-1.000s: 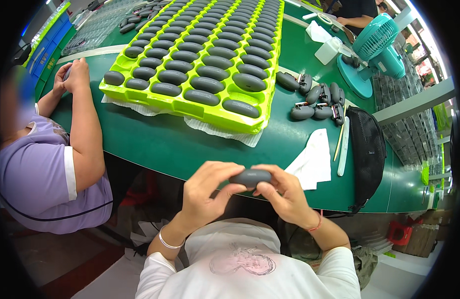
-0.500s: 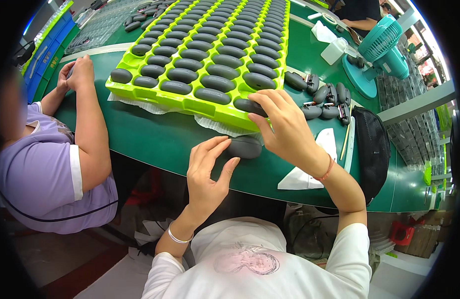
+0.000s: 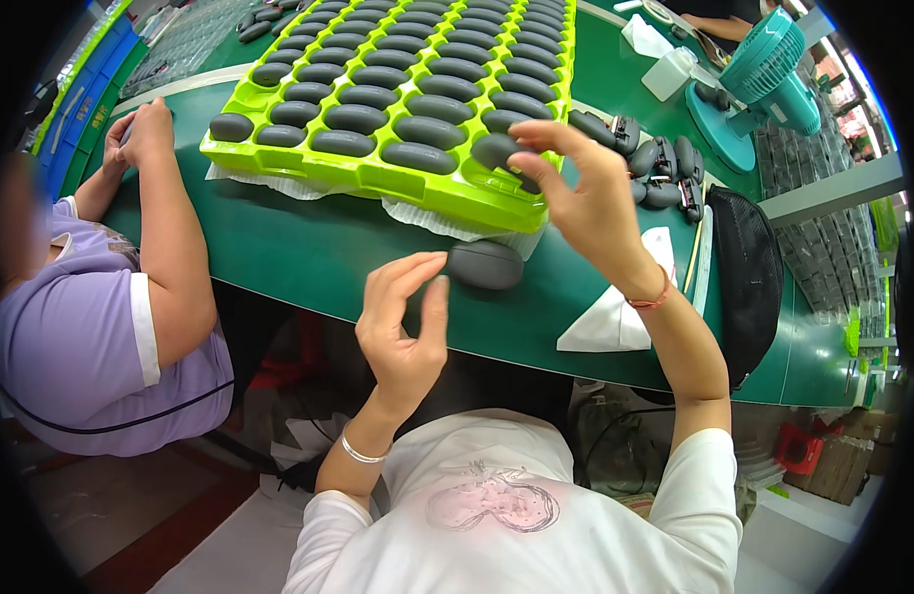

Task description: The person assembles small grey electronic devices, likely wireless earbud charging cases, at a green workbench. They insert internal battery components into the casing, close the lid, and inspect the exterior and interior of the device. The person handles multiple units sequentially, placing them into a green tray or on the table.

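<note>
My right hand (image 3: 586,188) pinches a dark grey oval case (image 3: 497,151) between thumb and fingers. It is tilted above the near right corner of a lime-green tray (image 3: 328,176). Several like cases sit in rows in the tray's pockets. On the green table just in front of the tray lies another dark grey oval case (image 3: 485,264), with a seam line along its side. Beside its left end is my left hand (image 3: 403,327), open, thumb and fingers apart; whether a fingertip touches the case I cannot tell.
Right of the tray lie several dark case parts (image 3: 665,173), a white cloth (image 3: 615,322) and a black pouch (image 3: 744,287). A teal fan (image 3: 764,74) and white bottle (image 3: 668,74) stand farther back. At left, a person in a purple shirt (image 3: 101,346) works.
My right hand has lifted the case up from the tray's near right corner pocket. My left hand's thumb and fingers have drawn closer together. The whole view has shifted slightly.
</note>
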Demonstrator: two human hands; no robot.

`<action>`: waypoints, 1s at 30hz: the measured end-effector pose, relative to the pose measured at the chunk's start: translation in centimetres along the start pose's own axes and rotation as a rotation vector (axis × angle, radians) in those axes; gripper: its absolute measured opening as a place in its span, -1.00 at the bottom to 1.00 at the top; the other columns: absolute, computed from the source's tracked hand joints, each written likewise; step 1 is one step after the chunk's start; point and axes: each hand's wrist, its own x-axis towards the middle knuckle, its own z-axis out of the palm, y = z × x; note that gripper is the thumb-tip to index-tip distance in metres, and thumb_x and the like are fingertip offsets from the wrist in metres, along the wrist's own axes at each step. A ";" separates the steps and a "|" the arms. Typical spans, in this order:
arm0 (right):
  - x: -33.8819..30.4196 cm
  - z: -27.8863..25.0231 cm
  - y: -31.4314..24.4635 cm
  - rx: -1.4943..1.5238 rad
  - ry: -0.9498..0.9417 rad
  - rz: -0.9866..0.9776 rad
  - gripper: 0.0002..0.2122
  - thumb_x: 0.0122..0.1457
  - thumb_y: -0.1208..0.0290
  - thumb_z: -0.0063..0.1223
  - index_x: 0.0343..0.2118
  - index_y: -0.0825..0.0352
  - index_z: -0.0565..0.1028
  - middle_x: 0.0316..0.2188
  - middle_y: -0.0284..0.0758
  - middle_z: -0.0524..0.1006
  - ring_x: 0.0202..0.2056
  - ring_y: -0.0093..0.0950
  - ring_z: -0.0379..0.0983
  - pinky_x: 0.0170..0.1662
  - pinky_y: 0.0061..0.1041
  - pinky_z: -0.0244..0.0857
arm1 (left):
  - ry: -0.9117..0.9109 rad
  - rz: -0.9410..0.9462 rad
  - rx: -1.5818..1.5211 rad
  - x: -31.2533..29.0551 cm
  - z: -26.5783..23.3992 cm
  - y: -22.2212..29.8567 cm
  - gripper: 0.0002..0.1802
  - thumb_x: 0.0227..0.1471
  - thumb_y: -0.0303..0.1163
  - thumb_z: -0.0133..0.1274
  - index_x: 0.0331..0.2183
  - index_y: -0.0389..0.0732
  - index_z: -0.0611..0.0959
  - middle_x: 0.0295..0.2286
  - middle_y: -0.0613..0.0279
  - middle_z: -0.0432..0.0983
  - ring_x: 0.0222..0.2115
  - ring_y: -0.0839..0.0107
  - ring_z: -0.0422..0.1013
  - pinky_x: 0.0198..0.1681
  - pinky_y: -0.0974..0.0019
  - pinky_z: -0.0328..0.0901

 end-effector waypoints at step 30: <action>-13.7 -4.0 -5.7 1.301 -0.378 0.927 -0.59 0.18 0.57 0.01 0.07 0.54 0.22 -0.08 -0.14 0.42 -0.03 -0.43 0.39 0.06 -0.47 0.26 | -0.613 -0.290 -0.392 -1.9 0.1 3.7 -0.55 -0.32 -0.42 0.38 -0.26 -0.20 0.65 -0.66 0.38 0.43 -0.75 0.61 0.23 -0.70 0.54 0.06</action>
